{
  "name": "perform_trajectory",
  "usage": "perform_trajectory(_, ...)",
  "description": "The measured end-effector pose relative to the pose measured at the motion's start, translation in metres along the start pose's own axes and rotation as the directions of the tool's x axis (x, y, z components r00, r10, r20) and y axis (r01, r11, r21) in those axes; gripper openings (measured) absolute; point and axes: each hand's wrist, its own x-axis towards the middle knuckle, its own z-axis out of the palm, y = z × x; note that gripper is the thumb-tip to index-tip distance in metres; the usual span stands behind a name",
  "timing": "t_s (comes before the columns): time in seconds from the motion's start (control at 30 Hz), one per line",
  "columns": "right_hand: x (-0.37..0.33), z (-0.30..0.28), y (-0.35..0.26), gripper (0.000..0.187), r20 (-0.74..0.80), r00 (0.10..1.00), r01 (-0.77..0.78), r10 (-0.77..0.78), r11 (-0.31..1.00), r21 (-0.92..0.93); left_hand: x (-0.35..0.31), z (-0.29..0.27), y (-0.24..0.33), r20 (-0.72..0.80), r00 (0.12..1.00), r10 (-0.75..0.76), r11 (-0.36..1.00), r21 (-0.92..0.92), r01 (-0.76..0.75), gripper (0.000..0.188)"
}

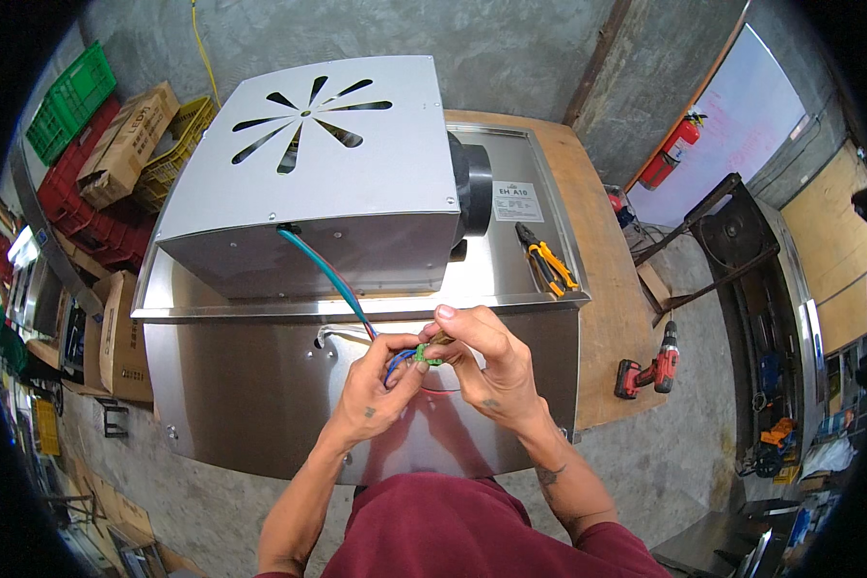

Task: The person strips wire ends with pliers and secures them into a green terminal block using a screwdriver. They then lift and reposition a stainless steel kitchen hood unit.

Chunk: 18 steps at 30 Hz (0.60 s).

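Just in front of a grey metal housing (303,193) with petal-shaped slots, my left hand (376,385) is closed on a small green connector (422,356). Blue wires (395,364) loop at its fingers. My right hand (491,371) meets it there, thumb and fingers pinched around a small brownish piece whose kind is hidden. A teal-sleeved cable (328,270) runs from a hole in the housing down to my hands. White wires (332,332) come out of the stainless steel hood (250,385) beneath, and a thin red wire shows below my fingers.
Pliers with yellow-orange handles (546,260) lie on the hood's top, right of the black round outlet (474,190). On the wooden table (602,328) sits a red cordless drill (650,366). Crates and cardboard boxes (130,144) are stacked at left; a metal-framed stand (732,231) is at right.
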Motion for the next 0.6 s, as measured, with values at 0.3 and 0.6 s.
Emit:
perform_trajectory(0.3,0.008,0.002,-0.003,0.071,-0.014,1.000,-0.020,0.021,0.998,0.056,0.002,0.002,-0.004,-0.013,1.000,0.012,1.000,-0.006,-0.012,0.031)
perform_trajectory(0.6,0.003,0.007,-0.003,0.072,-0.043,0.999,0.018,-0.016,0.998,0.056,0.004,0.001,0.000,0.012,0.997,0.070,0.997,0.030,-0.070,0.029)
